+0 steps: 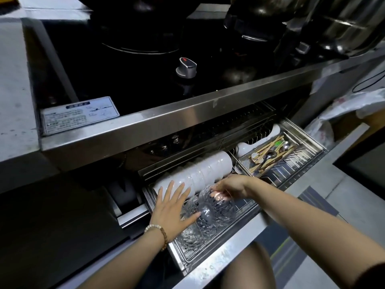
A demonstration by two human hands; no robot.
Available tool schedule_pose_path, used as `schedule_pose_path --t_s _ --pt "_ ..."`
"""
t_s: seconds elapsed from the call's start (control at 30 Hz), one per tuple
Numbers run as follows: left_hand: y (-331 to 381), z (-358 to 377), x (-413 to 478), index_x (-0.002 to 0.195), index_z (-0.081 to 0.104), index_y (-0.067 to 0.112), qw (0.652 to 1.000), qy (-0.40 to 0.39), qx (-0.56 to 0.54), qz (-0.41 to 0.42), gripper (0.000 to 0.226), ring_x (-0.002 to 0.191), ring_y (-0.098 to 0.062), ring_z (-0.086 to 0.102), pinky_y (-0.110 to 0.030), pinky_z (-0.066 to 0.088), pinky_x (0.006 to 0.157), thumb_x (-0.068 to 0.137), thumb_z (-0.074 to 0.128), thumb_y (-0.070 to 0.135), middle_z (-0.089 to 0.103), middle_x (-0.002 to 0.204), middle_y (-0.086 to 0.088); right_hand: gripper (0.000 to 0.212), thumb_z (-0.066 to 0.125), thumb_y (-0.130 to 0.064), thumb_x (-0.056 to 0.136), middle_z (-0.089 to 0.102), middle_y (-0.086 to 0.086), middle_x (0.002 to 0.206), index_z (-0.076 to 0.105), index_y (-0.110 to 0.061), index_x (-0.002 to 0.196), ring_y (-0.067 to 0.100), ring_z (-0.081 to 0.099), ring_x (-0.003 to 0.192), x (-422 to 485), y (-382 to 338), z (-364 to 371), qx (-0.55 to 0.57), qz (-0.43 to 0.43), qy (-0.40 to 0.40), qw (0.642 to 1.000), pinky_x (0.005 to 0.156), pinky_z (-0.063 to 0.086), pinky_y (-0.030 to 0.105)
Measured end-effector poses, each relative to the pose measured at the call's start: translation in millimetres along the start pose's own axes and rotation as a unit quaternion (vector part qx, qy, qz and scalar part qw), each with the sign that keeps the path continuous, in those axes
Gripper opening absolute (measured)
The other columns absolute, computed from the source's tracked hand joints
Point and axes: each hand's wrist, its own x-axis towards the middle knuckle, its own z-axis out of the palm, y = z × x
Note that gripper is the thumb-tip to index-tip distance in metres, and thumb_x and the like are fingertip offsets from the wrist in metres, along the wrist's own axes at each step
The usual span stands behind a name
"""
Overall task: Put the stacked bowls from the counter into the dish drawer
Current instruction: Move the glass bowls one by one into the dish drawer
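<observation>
In the dish drawer, I seat the glass bowls gently: right hand gripping, left hand flat, steadying.

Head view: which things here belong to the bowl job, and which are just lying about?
In the job: glass bowls, held by the right hand and touched by the flat left hand; dish drawer.
Lying about: white bowls in the drawer's rack; cutlery tray; stove knob; pots on the stove.
</observation>
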Motion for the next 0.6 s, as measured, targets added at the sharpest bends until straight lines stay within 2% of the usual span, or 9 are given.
schedule_pose_path --t_s 0.13,0.27,0.37,0.5,0.6 --pt "0.2 -1.1 -0.4 0.147 0.001 0.037 1.000 -0.001 0.000 0.000 0.091 0.140 -0.017 -0.024 -0.046 -0.015 0.115 0.069 -0.004 0.085 -0.007 0.155 0.013 0.016 0.049 -0.012 0.096 0.055 0.000 0.071 0.058 -0.009 0.084 0.008 0.047 0.057 7.8 0.3 8.0 -0.016 0.018 -0.025 0.999 0.055 0.042 0.021" --pt "-0.2 -0.6 -0.2 0.147 0.000 0.036 1.000 0.001 0.008 0.002 0.094 0.141 -0.017 -0.022 -0.047 -0.013 0.116 0.067 -0.007 0.086 -0.004 0.157 0.011 0.020 0.045 -0.013 0.099 0.062 -0.003 0.071 0.059 -0.012 0.085 0.005 0.051 0.057 8.3 0.6 13.4 -0.018 0.032 -0.042 0.998 0.053 0.044 0.018" --pt "-1.1 0.9 0.5 0.147 0.000 0.036 1.000 0.001 0.008 0.001 0.092 0.141 -0.017 -0.021 -0.047 -0.012 0.116 0.069 -0.004 0.085 -0.002 0.157 0.010 0.023 0.044 -0.014 0.100 0.067 -0.008 0.058 0.056 -0.012 0.080 0.003 0.056 0.058 7.7 1.1 17.6 -0.022 0.040 -0.046 0.998 0.053 0.047 0.016" --pt "-1.7 1.9 0.9 0.147 0.002 0.036 1.000 0.005 0.011 0.001 0.091 0.142 -0.017 -0.019 -0.045 -0.014 0.116 0.070 -0.004 0.085 -0.001 0.158 0.010 0.016 0.044 -0.011 0.099 0.060 0.004 0.077 0.053 -0.008 0.086 0.010 0.053 0.067 2.8 -2.0 21.8 -0.061 0.046 -0.052 0.996 0.055 0.048 0.019" --pt "-2.3 2.3 1.0 0.147 0.003 0.036 1.000 0.004 0.014 0.000 0.092 0.142 -0.017 -0.018 -0.045 -0.012 0.116 0.070 -0.005 0.085 0.000 0.158 0.010 0.008 0.050 -0.009 0.096 0.059 0.011 0.083 0.054 -0.003 0.097 0.016 0.057 0.069 1.6 -3.2 22.5 -0.086 0.023 -0.042 0.995 0.063 0.052 0.025"
